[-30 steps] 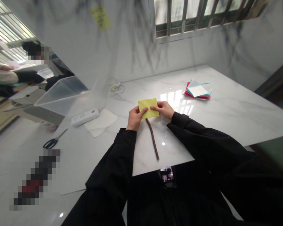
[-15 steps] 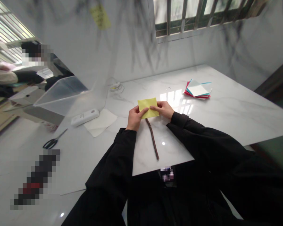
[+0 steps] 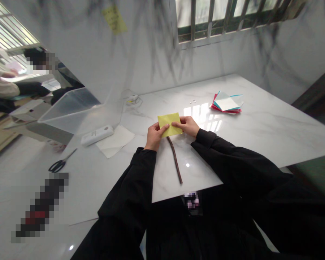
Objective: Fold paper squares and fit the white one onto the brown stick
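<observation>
Left hand (image 3: pixel 155 135) and right hand (image 3: pixel 188 125) both pinch shut on the near edge of a folded yellow paper square (image 3: pixel 169 123) held just above the marble table (image 3: pixel 260 122), over a brown stick (image 3: pixel 175 160); paper looks light, thin, creasable, best gripped at edges.

We cannot see the near edge of the yellow paper (image 3: pixel 169 124); the fingers (image 3: pixel 165 127) cover it. The top end of the brown stick (image 3: pixel 175 160) runs under the paper, centre frame. Pixelated patches mask an object at lower left and another at bottom centre. The two small specks (image 3: pixel 192 102) upper centre are too small to identify. The window is cut off by the top edge.
</observation>
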A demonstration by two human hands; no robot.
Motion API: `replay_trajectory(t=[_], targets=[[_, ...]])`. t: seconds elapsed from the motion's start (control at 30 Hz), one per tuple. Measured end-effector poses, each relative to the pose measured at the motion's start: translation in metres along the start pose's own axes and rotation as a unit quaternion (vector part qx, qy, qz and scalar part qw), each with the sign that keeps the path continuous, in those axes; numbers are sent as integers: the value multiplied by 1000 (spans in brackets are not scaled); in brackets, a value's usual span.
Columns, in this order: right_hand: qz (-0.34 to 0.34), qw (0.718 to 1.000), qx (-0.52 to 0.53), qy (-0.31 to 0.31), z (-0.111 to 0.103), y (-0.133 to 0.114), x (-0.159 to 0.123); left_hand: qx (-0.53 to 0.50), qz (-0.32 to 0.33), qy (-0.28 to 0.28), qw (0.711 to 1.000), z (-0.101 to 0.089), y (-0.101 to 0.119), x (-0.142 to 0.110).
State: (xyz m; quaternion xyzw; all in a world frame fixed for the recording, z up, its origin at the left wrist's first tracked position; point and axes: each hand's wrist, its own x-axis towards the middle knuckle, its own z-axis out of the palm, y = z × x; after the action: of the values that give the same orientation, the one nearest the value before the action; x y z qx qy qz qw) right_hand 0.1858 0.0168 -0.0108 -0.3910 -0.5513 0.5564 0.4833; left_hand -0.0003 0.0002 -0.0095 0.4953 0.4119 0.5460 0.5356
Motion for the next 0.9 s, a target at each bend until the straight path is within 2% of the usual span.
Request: replay_trajectory(t=[0.2, 0.53, 0.9], targets=[[8, 1000, 20, 19, -1, 3, 1, -16, -16, 5, 1000, 2, 4, -2], [7, 1000, 12, 12, 0, -3, -1, -12, -11, 18, 1000, 0, 0, -1], [3, 1000, 29, 7, -1, 3, 2, -14, -26, 12, 999, 2, 6, -4]])
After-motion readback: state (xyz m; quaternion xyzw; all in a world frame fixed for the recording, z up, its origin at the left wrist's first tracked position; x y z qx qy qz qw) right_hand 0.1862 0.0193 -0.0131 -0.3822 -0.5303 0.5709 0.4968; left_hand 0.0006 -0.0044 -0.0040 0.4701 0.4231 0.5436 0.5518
